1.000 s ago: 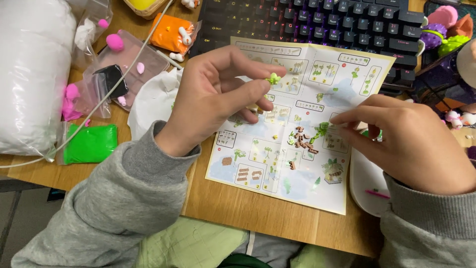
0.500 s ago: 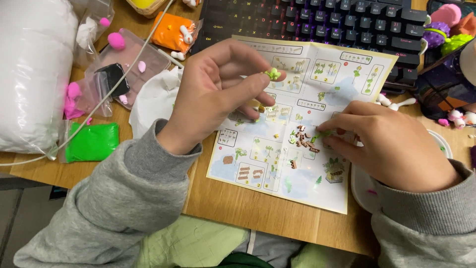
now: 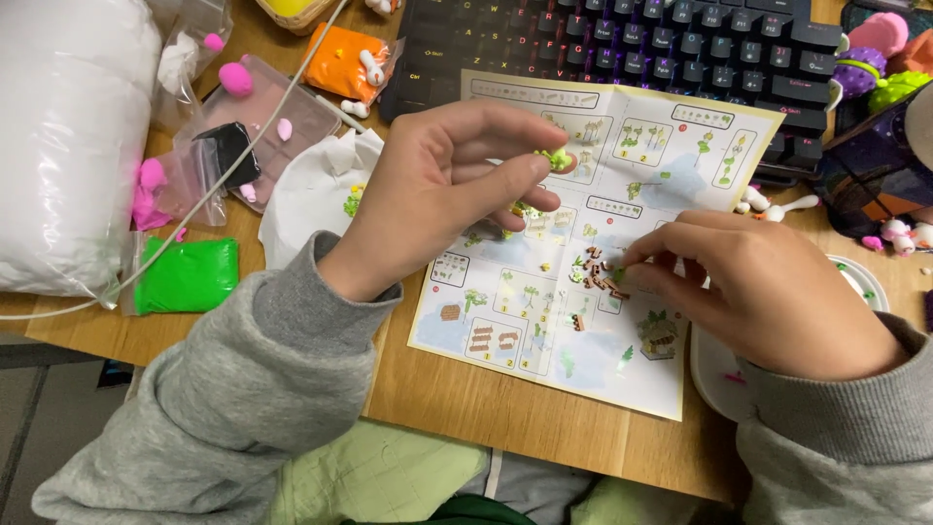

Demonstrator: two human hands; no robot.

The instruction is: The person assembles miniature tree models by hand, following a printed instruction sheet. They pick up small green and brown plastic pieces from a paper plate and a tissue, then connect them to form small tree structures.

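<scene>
**A:** What is seen at the far left of the wooden desk [image 3: 466, 408]?

**B:** A large white plastic bag [image 3: 68, 136] is seen there, with a flat green clay slab [image 3: 185, 275] in clear wrap lying just near of it. Further in, pink clay lumps [image 3: 233, 80] and an orange clay packet [image 3: 352, 60] are spread toward the far edge.

**A:** And the left hand [image 3: 442, 185]?

**B:** It is raised above an unfolded instruction sheet [image 3: 583, 233] — a tiny green clay piece [image 3: 557, 157] is pinched between thumb and forefinger, so the fingers are closed on it. A grey sleeve [image 3: 243, 389] is worn.

**A:** What is found in the middle of the sheet?

**B:** A cluster of small brown pieces [image 3: 595, 272] is laid on the printed pictures.

**A:** And to the right?

**B:** The right hand [image 3: 768, 292] is rested on the sheet, its fingertips drawn together right at those brown pieces — whether one is actually gripped cannot be told. A dark keyboard [image 3: 622, 39] is set along the far side, and a white dish [image 3: 719, 374] is partly covered by the right wrist.
</scene>
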